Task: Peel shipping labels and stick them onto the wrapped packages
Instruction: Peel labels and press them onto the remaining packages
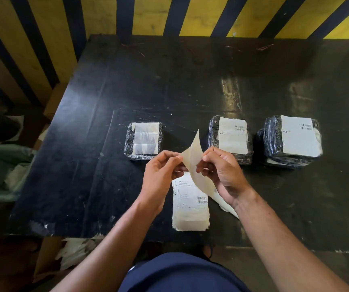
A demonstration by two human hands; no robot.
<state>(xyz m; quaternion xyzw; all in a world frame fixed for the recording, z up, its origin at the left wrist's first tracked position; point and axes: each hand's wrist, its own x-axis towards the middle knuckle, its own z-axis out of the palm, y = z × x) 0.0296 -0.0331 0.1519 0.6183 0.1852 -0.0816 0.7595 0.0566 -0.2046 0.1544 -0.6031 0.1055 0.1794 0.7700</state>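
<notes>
Both my hands hold one label sheet (193, 159) up over the black table (85, 144). My left hand (161, 175) pinches its left corner and my right hand (222, 173) pinches its right edge; the sheet bends between them. Under my hands lies a stack of printed shipping labels (190, 209). Three black wrapped packages stand in a row behind: the left package (144, 141) carries a see-through taped patch, the middle package (231, 138) and the right package (291, 140) each carry a white label with barcodes.
A loose strip of backing paper (226, 205) lies right of the stack, partly under my right wrist. Torn paper scraps (74, 251) lie on the floor at the lower left. A yellow-and-black striped wall (169, 15) stands behind the table. Bags and cardboard (5, 169) sit at the left.
</notes>
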